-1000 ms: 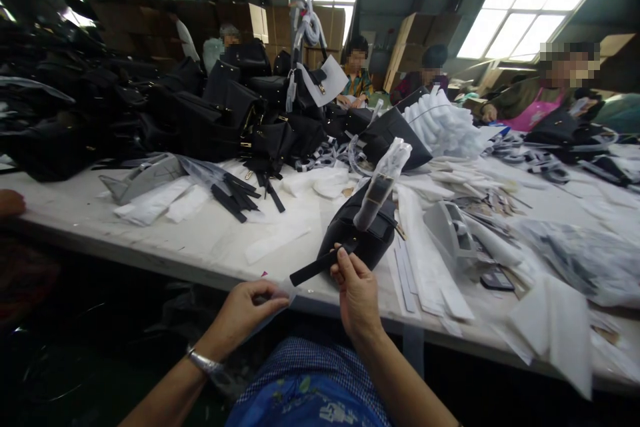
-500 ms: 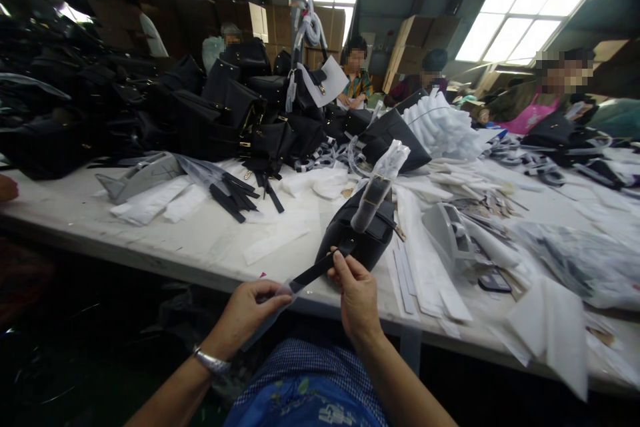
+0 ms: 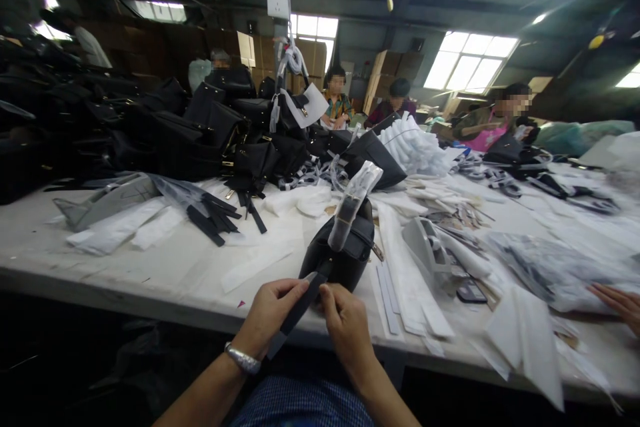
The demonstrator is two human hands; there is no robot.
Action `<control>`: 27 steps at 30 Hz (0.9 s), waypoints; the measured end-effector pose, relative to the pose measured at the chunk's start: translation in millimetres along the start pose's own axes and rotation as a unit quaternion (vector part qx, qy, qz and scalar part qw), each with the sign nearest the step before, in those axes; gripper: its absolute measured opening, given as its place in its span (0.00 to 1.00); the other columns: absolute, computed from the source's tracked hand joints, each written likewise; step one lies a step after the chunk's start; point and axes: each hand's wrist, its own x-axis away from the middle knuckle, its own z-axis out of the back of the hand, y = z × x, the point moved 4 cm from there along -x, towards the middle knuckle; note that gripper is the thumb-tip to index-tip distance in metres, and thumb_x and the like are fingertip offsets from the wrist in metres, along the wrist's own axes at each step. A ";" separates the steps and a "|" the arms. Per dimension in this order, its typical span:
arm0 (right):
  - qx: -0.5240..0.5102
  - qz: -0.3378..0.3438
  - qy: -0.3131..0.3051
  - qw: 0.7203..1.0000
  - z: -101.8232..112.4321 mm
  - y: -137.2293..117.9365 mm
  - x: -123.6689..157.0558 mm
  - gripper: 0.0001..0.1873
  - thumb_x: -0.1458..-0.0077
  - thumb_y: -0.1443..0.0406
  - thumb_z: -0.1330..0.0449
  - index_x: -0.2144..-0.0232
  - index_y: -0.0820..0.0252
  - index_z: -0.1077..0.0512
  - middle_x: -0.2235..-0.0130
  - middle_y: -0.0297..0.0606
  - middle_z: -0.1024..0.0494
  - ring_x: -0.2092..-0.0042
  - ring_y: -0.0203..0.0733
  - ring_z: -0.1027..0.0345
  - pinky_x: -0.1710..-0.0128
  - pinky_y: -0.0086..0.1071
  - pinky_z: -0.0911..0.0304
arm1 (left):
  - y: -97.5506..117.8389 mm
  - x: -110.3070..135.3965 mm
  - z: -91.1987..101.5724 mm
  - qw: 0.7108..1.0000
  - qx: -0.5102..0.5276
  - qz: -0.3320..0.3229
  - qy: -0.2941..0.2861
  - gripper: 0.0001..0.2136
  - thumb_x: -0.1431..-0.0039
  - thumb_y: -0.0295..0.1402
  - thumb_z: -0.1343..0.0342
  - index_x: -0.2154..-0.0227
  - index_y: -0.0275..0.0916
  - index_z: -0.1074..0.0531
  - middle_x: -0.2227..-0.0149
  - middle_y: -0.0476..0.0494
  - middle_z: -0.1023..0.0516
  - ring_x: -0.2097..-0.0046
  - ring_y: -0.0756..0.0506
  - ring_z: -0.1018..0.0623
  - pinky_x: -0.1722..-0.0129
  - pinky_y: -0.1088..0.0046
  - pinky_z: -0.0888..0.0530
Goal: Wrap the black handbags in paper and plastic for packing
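Observation:
A small black handbag [image 3: 320, 243] stands at the table's near edge, its upright handle [image 3: 345, 213] wrapped in clear plastic. From its near side a black strap [image 3: 304, 303] runs down toward me, with a thin translucent sleeve [image 3: 276, 345] at the lower end. My left hand [image 3: 277, 310] pinches the strap and sleeve between thumb and fingers, close to the bag. Beside it, my right hand [image 3: 347, 323] is closed with its thumb at the strap's right edge, below the bag; its fingertips are partly hidden.
Black handbags [image 3: 195, 123] are heaped at back left. Loose black straps [image 3: 213, 213], a grey tape dispenser [image 3: 425, 247], white paper strips [image 3: 407, 280] and a plastic bag pile [image 3: 545, 267] lie around. Another person's hand [image 3: 620, 303] reaches in at right. Several people work across the table.
My left hand has slid up the strap toward the bag, and the sleeve now reaches higher. The right hand has shifted slightly down. The view has tilted up; another person's hand appears at right.

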 end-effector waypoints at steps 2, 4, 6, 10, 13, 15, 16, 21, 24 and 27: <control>0.006 -0.025 0.008 1.000 8.4 3.7 2.9 0.20 0.37 0.53 0.46 0.65 0.57 0.19 0.69 0.40 0.21 0.70 0.42 0.30 0.67 0.32 0.38 | 3.5 -5.4 -10.4 1.000 0.015 -0.012 0.007 0.21 0.43 0.49 0.44 0.60 0.35 0.19 0.63 0.42 0.17 0.60 0.41 0.21 0.61 0.69 0.26; -0.027 -0.079 0.009 0.996 12.3 8.8 3.1 0.20 0.39 0.51 0.44 0.62 0.58 0.19 0.73 0.39 0.21 0.74 0.41 0.31 0.71 0.32 0.38 | 5.3 -10.5 -17.6 0.999 0.021 -0.026 0.020 0.21 0.42 0.49 0.44 0.61 0.35 0.19 0.64 0.41 0.17 0.60 0.41 0.21 0.60 0.69 0.26; -0.073 -0.123 0.005 0.990 11.8 11.8 -0.5 0.22 0.42 0.49 0.42 0.62 0.60 0.19 0.79 0.36 0.25 0.77 0.40 0.32 0.74 0.31 0.38 | 5.6 -15.1 -20.3 0.998 0.019 -0.042 0.041 0.19 0.43 0.48 0.43 0.62 0.36 0.19 0.64 0.42 0.17 0.59 0.41 0.21 0.59 0.69 0.26; -0.123 -0.153 0.007 0.981 5.2 11.6 -13.7 0.24 0.46 0.48 0.39 0.67 0.64 0.20 0.83 0.33 0.29 0.80 0.36 0.36 0.77 0.28 0.40 | 0.6 -19.2 -16.0 0.995 0.013 -0.059 0.076 0.18 0.46 0.47 0.40 0.63 0.38 0.19 0.61 0.42 0.17 0.56 0.40 0.21 0.55 0.68 0.27; -0.117 -0.155 0.015 0.981 0.4 10.9 -19.6 0.23 0.46 0.49 0.38 0.74 0.64 0.22 0.84 0.33 0.30 0.81 0.34 0.37 0.79 0.26 0.43 | -9.6 -16.2 -10.4 0.994 0.021 -0.055 0.093 0.20 0.46 0.49 0.41 0.59 0.37 0.21 0.58 0.41 0.18 0.54 0.39 0.21 0.55 0.66 0.26; -0.117 -0.153 0.021 0.981 -2.0 11.3 -20.5 0.22 0.46 0.49 0.38 0.76 0.64 0.23 0.84 0.33 0.29 0.81 0.34 0.37 0.79 0.26 0.43 | -19.2 -12.4 -9.6 0.994 0.030 -0.048 0.094 0.21 0.46 0.50 0.41 0.59 0.37 0.21 0.60 0.40 0.17 0.55 0.39 0.21 0.56 0.66 0.25; -0.116 -0.154 0.025 0.981 -2.8 11.9 -20.5 0.22 0.46 0.49 0.38 0.77 0.63 0.24 0.83 0.34 0.28 0.81 0.34 0.36 0.79 0.26 0.42 | -24.2 -10.4 -10.3 0.994 0.034 -0.044 0.094 0.21 0.46 0.50 0.41 0.60 0.36 0.21 0.62 0.40 0.17 0.57 0.39 0.20 0.58 0.66 0.24; -0.118 -0.176 0.033 0.977 -4.8 16.7 -22.0 0.24 0.47 0.48 0.38 0.79 0.63 0.27 0.84 0.34 0.29 0.81 0.34 0.36 0.80 0.25 0.42 | -41.6 -3.2 -18.2 0.989 0.049 -0.051 0.127 0.21 0.43 0.50 0.43 0.61 0.34 0.22 0.64 0.38 0.17 0.62 0.41 0.19 0.64 0.69 0.24; -0.102 -0.175 0.034 0.979 -5.4 18.1 -25.9 0.27 0.46 0.47 0.40 0.83 0.62 0.30 0.86 0.34 0.30 0.83 0.33 0.37 0.81 0.25 0.44 | -40.6 -0.6 -19.7 0.983 0.029 -0.093 0.155 0.19 0.41 0.47 0.44 0.61 0.35 0.22 0.63 0.39 0.18 0.62 0.42 0.19 0.64 0.70 0.23; -0.059 -0.161 0.051 0.984 -6.0 20.0 -29.2 0.28 0.45 0.47 0.41 0.86 0.61 0.32 0.87 0.33 0.32 0.84 0.31 0.40 0.82 0.25 0.46 | -33.5 3.3 -16.7 0.970 -0.018 -0.167 0.176 0.13 0.40 0.42 0.43 0.62 0.39 0.21 0.63 0.42 0.19 0.61 0.44 0.20 0.61 0.71 0.23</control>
